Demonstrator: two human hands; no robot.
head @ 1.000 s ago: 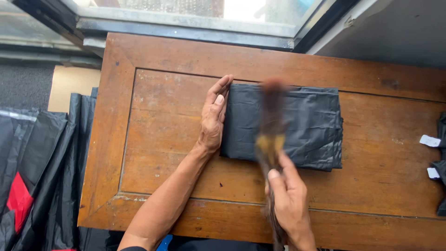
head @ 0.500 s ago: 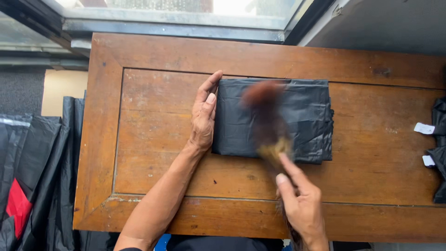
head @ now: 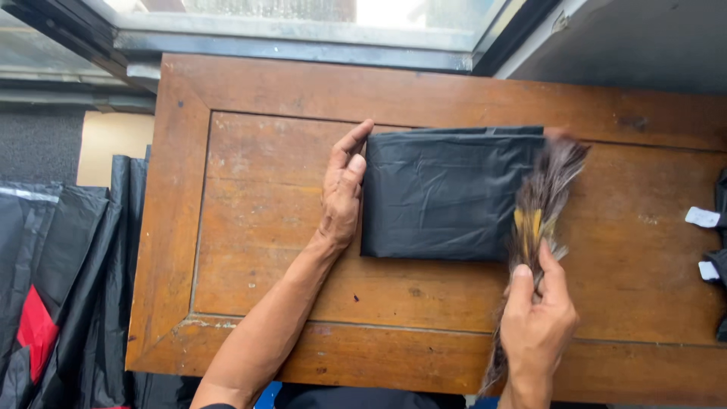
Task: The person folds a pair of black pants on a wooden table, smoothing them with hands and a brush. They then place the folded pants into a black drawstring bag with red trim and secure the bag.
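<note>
A folded black plastic sheet (head: 447, 193) lies flat on the brown wooden table (head: 250, 295). My left hand (head: 342, 189) rests flat with fingers together against the sheet's left edge. My right hand (head: 536, 318) grips a small broom of dark and yellowish fibres (head: 547, 189). Its bristle tips lie over the sheet's right edge, and its handle end sticks out below my hand past the table's front edge.
Black plastic with a red patch (head: 45, 288) is piled on the floor left of the table. Dark items with white tags (head: 708, 242) sit at the table's right edge. A window frame (head: 303, 34) runs behind the table.
The broom has swept from the middle of the black sheet to its right edge. My left hand has stayed at the sheet's left edge.
</note>
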